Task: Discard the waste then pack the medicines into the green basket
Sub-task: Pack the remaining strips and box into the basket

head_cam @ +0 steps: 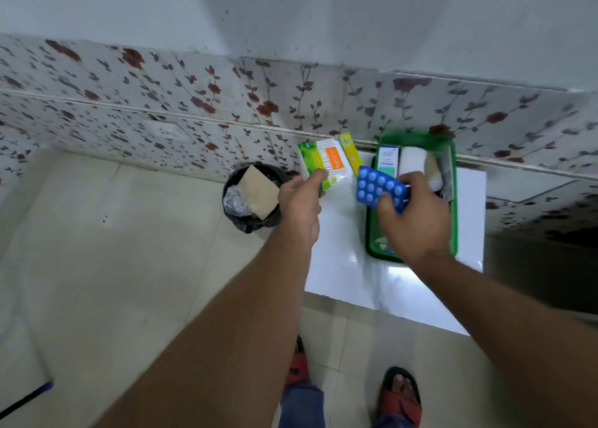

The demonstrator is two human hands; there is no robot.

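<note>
I'm starting left of the green basket: one black-lined bin on the floor, holding a brown paper piece and crumpled clear plastic. Between bin and basket, my left hand is clamped on a pack of cotton buds, with one green box and one yellow box showing at its sides; whether I grip those too, I can't tell. Just left of the basket's rim, my right hand pinches one blue blister strip, tablets facing up. The basket itself sits on a white table; inside I count one white-and-teal carton, one white roll, and further items I can't make out. My right hand covers the basket's near half. Behind the basket runs a floral tiled wall.
</note>
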